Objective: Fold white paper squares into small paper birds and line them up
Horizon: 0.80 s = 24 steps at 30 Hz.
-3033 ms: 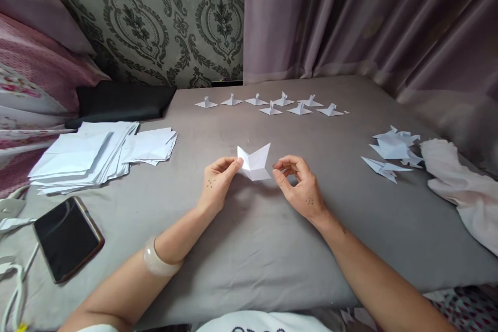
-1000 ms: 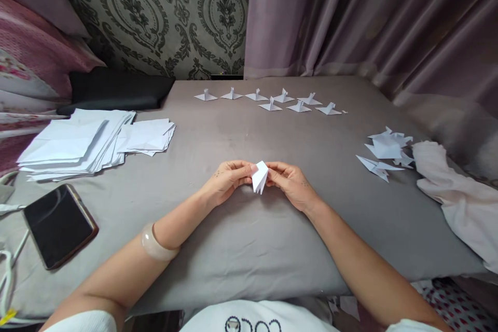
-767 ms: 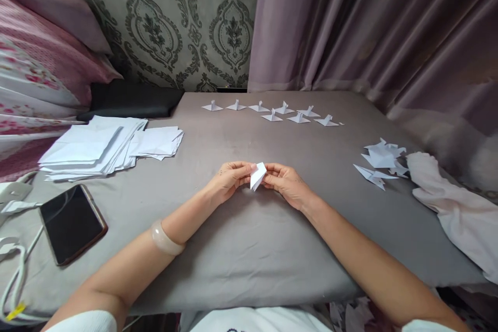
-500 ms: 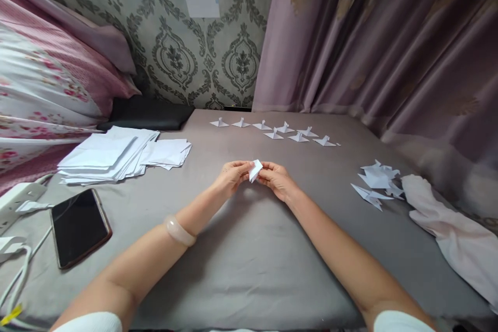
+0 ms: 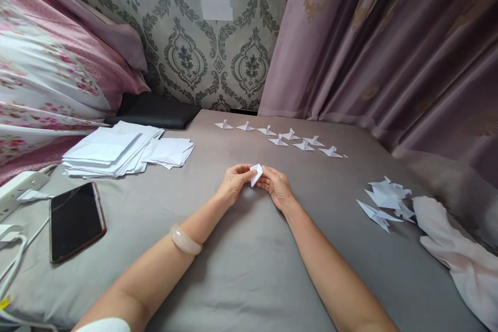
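Observation:
A small folded white paper piece [image 5: 256, 174] is pinched between my left hand [image 5: 233, 185] and my right hand [image 5: 277, 188], just above the grey bed sheet [image 5: 249, 259] near the middle of the view. Both hands grip it with fingertips, left hand on its left side, right hand on its right. A pale bangle [image 5: 185, 239] sits on my left wrist. Most of the paper is hidden by my fingers.
Several small folded paper figures [image 5: 280, 137] stand in rows at the back. Stacks of white paper sheets [image 5: 124, 149] lie at left, a dark phone [image 5: 75, 220] nearer me. More folded paper shapes [image 5: 383, 201] and a white cloth [image 5: 455, 254] lie at right. Curtains hang behind.
The paper, spread open three seconds ago, has been folded shut into a small compact piece between both hands. The camera has tilted up, showing more wall and curtain.

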Each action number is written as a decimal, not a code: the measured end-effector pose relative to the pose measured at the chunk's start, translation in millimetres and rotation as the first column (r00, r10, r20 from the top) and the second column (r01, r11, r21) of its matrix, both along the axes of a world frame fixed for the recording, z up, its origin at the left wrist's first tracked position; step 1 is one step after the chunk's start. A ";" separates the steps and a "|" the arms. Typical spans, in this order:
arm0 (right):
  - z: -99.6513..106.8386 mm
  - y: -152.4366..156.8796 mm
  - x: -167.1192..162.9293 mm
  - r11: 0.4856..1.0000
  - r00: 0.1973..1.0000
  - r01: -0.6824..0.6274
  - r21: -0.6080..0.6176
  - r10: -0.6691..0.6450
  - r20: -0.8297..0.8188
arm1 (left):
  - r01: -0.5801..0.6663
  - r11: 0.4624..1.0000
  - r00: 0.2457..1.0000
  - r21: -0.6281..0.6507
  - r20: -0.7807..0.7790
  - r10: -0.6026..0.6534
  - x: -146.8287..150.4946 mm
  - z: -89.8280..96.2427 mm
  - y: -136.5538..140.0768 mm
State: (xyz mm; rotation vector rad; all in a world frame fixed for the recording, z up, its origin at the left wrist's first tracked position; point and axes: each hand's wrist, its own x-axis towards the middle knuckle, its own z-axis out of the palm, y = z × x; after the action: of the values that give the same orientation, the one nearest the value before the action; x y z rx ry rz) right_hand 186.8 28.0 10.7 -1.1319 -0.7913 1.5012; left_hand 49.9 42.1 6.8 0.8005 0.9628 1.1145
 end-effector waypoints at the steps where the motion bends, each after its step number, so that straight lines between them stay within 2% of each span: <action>1: -0.3 -0.1 -0.7 1.000 1.000 0.003 0.013 -0.003 0.004 | -0.008 1.000 1.000 0.012 0.000 0.008 0.3 0.6 -0.8; 6: -4.8 -0.4 -3.5 0.997 0.999 0.016 0.073 -0.019 0.035 | -0.055 0.998 0.998 0.041 0.019 0.054 0.2 3.4 -2.6; 13: -8.4 0.8 -1.3 0.990 0.991 0.059 0.126 -0.074 0.115 | 0.032 0.997 0.997 0.072 -0.071 -0.027 -3.5 6.6 -3.8; 19: -5.4 1.0 -2.7 0.977 0.985 0.075 0.202 -0.104 0.140 | 0.060 0.994 0.990 0.094 -0.132 -0.047 -6.7 3.5 -1.7; 24: -3.5 -2.1 -7.2 0.977 0.987 0.059 0.207 -0.088 0.137 | -0.001 0.999 1.000 0.047 -0.014 0.001 -8.5 -6.1 3.2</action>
State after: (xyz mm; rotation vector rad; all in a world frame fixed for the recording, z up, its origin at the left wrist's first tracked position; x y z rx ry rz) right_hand 179.5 25.9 7.2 -1.1131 -0.9691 1.2558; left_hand 41.4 45.3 0.7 0.8465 0.9515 1.1374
